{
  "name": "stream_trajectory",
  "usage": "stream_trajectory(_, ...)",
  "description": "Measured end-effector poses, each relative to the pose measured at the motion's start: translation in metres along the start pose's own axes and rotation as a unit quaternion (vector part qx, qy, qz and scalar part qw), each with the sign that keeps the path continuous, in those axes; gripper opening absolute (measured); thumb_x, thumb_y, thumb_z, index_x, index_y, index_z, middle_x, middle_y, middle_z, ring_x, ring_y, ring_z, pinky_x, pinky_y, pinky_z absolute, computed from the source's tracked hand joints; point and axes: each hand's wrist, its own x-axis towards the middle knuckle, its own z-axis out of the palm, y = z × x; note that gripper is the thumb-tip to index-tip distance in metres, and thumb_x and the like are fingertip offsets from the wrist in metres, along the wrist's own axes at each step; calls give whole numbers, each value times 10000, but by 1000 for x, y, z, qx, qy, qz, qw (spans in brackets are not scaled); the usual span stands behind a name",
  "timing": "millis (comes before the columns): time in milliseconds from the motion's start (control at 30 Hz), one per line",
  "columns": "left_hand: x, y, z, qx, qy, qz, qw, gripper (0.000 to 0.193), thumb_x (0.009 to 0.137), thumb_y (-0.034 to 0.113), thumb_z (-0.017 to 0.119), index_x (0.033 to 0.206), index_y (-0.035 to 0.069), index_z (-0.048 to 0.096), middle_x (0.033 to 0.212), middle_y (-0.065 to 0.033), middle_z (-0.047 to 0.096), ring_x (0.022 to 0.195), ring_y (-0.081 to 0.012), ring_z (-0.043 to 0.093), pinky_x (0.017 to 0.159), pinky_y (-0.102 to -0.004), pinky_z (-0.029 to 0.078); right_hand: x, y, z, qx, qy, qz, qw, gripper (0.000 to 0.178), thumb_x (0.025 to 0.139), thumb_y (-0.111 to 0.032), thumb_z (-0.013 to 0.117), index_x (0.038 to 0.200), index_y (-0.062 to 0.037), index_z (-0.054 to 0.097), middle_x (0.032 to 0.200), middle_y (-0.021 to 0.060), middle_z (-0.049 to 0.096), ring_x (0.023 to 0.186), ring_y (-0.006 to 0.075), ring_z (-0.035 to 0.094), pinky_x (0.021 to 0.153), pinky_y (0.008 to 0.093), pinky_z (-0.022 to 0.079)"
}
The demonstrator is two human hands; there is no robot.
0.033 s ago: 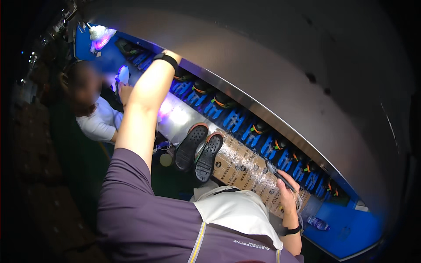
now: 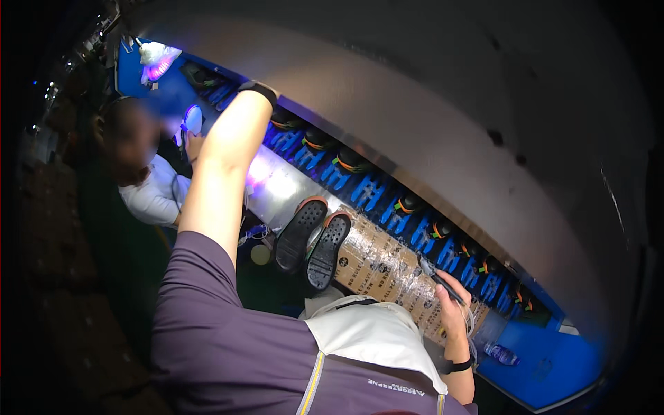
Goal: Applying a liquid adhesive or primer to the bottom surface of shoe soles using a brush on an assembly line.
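Note:
My left forearm (image 2: 232,149) reaches up and away, and a black band circles its wrist. Past that band the left hand is cut off from sight at the edge of a large metal hood (image 2: 387,90), so its fingers are hidden. Lower right, my right hand (image 2: 453,308) is closed around a slim black-handled tool (image 2: 448,286) with a pale grey tip; the tip is over the taped cardboard, close to the blue racks. Two black shoe soles, a left one (image 2: 301,232) and a right one (image 2: 328,250), lie side by side on the near edge of the work surface.
Blue racks (image 2: 366,192) run in a row under the hood, several carrying dark shoes with orange and green trim. Taped cardboard (image 2: 377,259) covers the ledge. At left another person (image 2: 149,197) holds a blue-lit sole (image 2: 193,120). A bottle (image 2: 501,354) lies on the blue surface at right.
My left forearm and wrist have shifted very slightly to the left. The right hand keeps its hold on the black-handled tool, almost unmoved.

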Motion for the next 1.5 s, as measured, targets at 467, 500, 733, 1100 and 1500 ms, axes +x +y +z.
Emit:
stream_trajectory(467, -53, 1, -62, -91, -144, -197, 966, 645, 951, 519, 639, 1206, -71, 691, 956, -252, 766, 865, -307, 778, 766, -412, 631, 18, -2, 8, -29, -41, 5, 999, 349, 976, -193, 747, 1275, -13, 742, 1117, 112, 791, 975, 170, 712, 896, 324, 559)
stream_trajectory(500, -73, 13, -71, -125, -165, -220, 953, 646, 953, 519, 636, 1203, -73, 692, 947, -249, 768, 854, -304, 780, 759, -409, 632, 17, 0, 7, -22, -47, 3, 999, 339, 971, -178, 743, 1266, -9, 744, 1125, 117, 788, 991, 178, 711, 909, 322, 554)
stream_trajectory(733, -70, -100, -55, 71, 53, 70, 994, 669, 928, 543, 539, 963, -84, 772, 979, -284, 772, 958, -383, 775, 830, -456, 611, 4, 1, -2, -21, -85, -38, 995, 334, 960, -158, 733, 1256, -2, 743, 1140, 128, 773, 997, 195, 701, 920, 328, 543)
stream_trajectory(1100, -205, -6, 54, -457, 164, -20, 874, 364, 909, 179, 767, 1143, -93, 711, 1048, -156, 778, 919, -197, 740, 869, -347, 575, -20, 46, -18, 60, 42, -63, 995, 211, 946, -113, 735, 1126, -8, 758, 852, -37, 652, 746, 56, 545, 675, 228, 429)
stream_trajectory(1500, -466, 86, 90, -827, -226, -202, 474, 406, 1048, 200, 558, 1379, -33, 593, 1256, -218, 712, 1128, -334, 723, 1055, -486, 559, -17, 37, -26, 275, 7, -73, 959, 258, 970, -132, 726, 1174, 25, 715, 786, -49, 566, 693, 45, 464, 644, 215, 356)
